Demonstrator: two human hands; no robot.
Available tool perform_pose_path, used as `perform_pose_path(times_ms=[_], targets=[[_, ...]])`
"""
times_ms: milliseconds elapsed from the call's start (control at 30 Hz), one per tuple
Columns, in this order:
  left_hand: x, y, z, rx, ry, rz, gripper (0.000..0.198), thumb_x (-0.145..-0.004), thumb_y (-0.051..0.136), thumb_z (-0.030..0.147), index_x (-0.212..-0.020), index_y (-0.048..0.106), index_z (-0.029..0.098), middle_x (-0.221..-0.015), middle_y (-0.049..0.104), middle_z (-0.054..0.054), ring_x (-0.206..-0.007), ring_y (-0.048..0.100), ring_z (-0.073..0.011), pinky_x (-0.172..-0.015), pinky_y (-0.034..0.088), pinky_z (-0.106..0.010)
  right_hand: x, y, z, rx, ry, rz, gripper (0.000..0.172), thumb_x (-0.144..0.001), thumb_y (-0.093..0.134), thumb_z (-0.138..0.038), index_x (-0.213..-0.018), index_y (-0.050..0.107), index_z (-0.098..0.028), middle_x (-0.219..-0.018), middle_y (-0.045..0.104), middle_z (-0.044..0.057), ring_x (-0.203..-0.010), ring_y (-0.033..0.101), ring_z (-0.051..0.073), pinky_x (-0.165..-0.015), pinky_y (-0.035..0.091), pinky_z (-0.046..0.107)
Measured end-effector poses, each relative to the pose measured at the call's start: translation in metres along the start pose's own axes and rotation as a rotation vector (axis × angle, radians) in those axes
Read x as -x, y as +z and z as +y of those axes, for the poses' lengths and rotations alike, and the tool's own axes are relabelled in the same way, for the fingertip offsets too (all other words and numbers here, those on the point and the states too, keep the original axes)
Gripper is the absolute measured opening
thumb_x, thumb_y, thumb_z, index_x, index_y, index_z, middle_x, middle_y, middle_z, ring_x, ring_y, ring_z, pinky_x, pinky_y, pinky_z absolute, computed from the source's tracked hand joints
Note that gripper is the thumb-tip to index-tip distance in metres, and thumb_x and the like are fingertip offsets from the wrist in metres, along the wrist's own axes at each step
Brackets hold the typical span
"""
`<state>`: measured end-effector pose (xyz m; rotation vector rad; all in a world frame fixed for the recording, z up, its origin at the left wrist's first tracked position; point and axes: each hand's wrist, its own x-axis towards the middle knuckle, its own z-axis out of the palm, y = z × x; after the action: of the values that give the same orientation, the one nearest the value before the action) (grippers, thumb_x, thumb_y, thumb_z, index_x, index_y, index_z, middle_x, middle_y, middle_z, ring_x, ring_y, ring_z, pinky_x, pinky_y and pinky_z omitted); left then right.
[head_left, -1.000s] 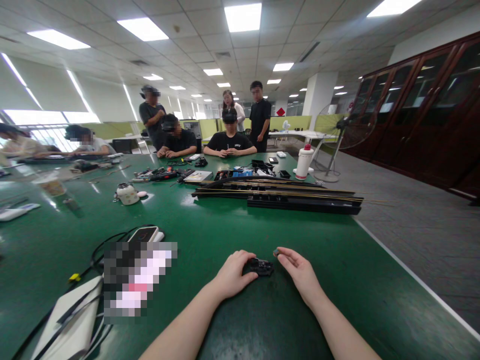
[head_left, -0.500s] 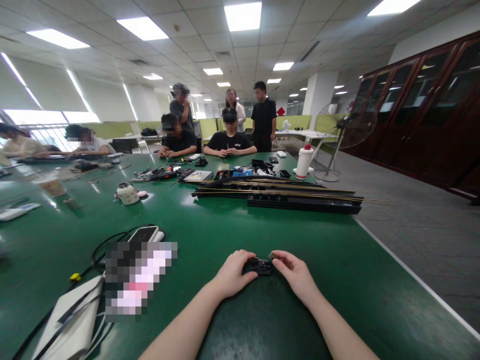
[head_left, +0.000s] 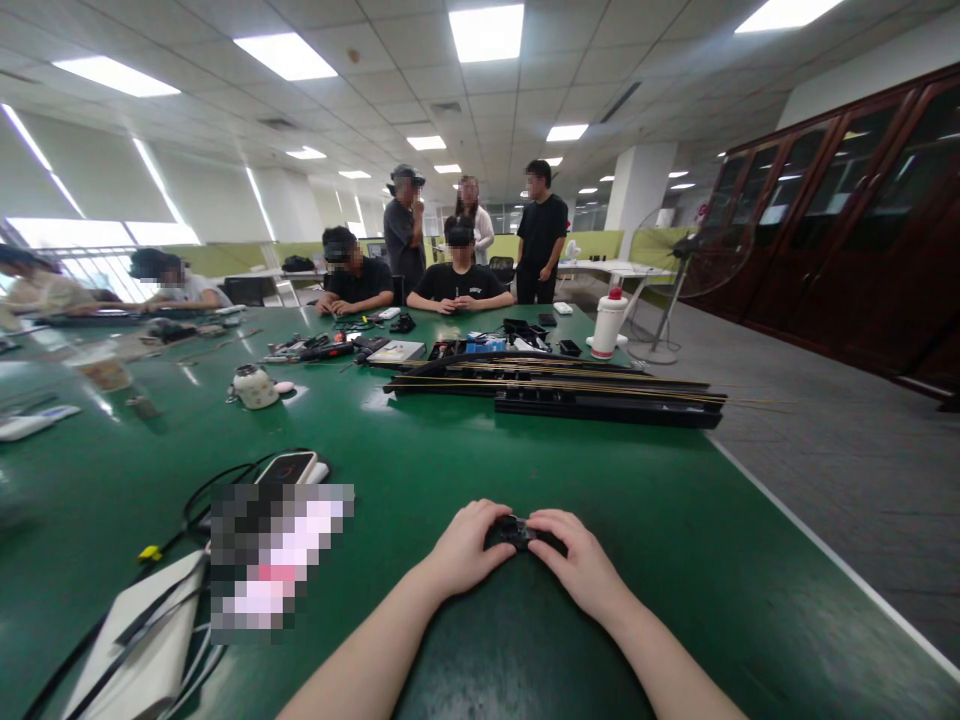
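Note:
A small black part [head_left: 514, 531] lies on the green table [head_left: 420, 460] right in front of me. My left hand [head_left: 469, 548] curls round its left side, fingers bent on it. My right hand [head_left: 574, 560] presses against its right end with fingers closed; a tiny piece it pinched earlier is hidden between fingers and part. Both hands meet over the black part, and most of it is covered.
A phone [head_left: 289, 468], black cables [head_left: 202, 495] and a white box [head_left: 142, 650] lie to my left. Long black rails with thin rods [head_left: 570, 390] cross the table middle. A white bottle [head_left: 607, 322] stands farther back. Several people sit and stand at the far end.
My right hand moved left with the tiny piece from beside the black part onto its right end. The left hand stayed put. People at the far end shifted rightward.

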<state>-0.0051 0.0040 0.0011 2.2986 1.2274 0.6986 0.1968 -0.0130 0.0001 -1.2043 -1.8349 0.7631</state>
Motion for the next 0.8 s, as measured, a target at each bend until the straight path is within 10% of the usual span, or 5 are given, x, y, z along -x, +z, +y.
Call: perform_pose_path(times_ms=[800], targets=[[0.0000,0.0014,-0.0005,-0.014,0.004,0.000,0.037,-0.075,0.064,0.024,-0.111,0.053,0.022,-0.107,0.059,-0.005,-0.100,0.052,-0.0226,-0.089,0.042,-0.036,-0.0001,-0.0020,-0.0068,-0.030,0.106,0.034,0.028,-0.080,0.052,-0.035,-0.103,0.066,-0.025,-0.108,0.067,0.006,-0.102,0.059,0.024,-0.093,0.043,0.039]])
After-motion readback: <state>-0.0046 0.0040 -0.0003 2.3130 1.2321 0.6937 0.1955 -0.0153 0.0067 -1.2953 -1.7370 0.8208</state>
